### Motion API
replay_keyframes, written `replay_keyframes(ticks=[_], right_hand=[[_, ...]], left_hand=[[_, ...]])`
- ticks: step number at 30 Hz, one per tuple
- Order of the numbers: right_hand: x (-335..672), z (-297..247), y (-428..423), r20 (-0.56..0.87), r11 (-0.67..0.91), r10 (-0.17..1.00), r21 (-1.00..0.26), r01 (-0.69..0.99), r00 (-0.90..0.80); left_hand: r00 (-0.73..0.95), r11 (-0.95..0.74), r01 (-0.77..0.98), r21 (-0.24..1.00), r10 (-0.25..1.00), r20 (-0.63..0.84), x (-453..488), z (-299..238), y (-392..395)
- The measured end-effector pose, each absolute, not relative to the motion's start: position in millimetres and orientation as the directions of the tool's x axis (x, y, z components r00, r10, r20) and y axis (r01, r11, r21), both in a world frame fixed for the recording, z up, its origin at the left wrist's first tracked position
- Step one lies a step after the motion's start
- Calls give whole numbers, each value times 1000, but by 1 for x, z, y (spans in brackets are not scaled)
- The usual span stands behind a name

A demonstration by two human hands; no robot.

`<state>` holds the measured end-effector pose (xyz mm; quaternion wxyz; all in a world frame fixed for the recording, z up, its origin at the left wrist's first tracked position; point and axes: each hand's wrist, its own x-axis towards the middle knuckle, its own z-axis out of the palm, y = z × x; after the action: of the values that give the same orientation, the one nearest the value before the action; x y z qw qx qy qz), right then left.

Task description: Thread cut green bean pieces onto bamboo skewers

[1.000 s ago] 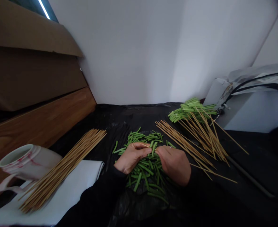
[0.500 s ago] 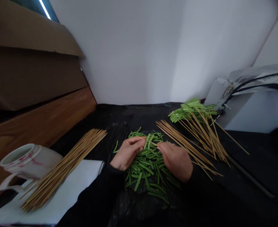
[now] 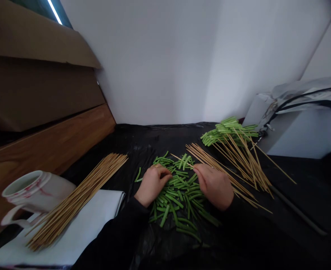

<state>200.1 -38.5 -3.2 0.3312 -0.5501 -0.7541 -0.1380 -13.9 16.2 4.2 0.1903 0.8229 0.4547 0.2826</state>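
Observation:
My right hand (image 3: 214, 184) pinches a thin bamboo skewer (image 3: 175, 156) near one end. A few short green stem pieces (image 3: 184, 162), which look like cut garlic scapes, are threaded side by side on it. The skewer's bare tip points away to the left. My left hand (image 3: 154, 183) is low over the loose pile of cut green stems (image 3: 171, 200), thumb and fingers curled together at its upper left. What these fingers hold, if anything, is hidden. The pile lies on black plastic sheeting (image 3: 151, 140) between and below both hands.
On the left, a thick bundle of skewers (image 3: 79, 200) rests across white paper (image 3: 98, 213) beside a tilted white mug (image 3: 48, 191). To the right lie loose skewers (image 3: 220, 170) and a stack of threaded green stems (image 3: 229, 130). A cardboard box (image 3: 41, 90) and black cables (image 3: 309, 103) flank the wall.
My left hand has let go of the skewer and dropped down and left to the pile. My right hand has moved slightly right, still holding the skewer with its green pieces.

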Motion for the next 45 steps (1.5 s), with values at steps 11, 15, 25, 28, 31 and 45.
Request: replay_keyframes(ticks=[11,15,25,28,31,45], right_hand=[[197,-3,-40,640,350,747,-148,925,-180],[197,-4,-39,645,354,741,-138,925,-187],[197,-5,-39,660,372,731,-176,911,-172],[197,-5,-40,670,381,723,-186,905,-167],[197,-5,-41,668,395,723,-193,898,-175],[193,-4,-44,613,441,753,-200,875,-239]], left_hand=[[528,-587,777,226,804,272,-9,7,7],[510,-569,793,220,816,273,-7,5,4],[406,-568,659,494,821,403,-12,6,11],[253,-461,528,713,887,387,-11,10,14],[156,-239,208,949,965,209,-11,12,17],[264,246,-408,879,954,-144,-13,18,16]])
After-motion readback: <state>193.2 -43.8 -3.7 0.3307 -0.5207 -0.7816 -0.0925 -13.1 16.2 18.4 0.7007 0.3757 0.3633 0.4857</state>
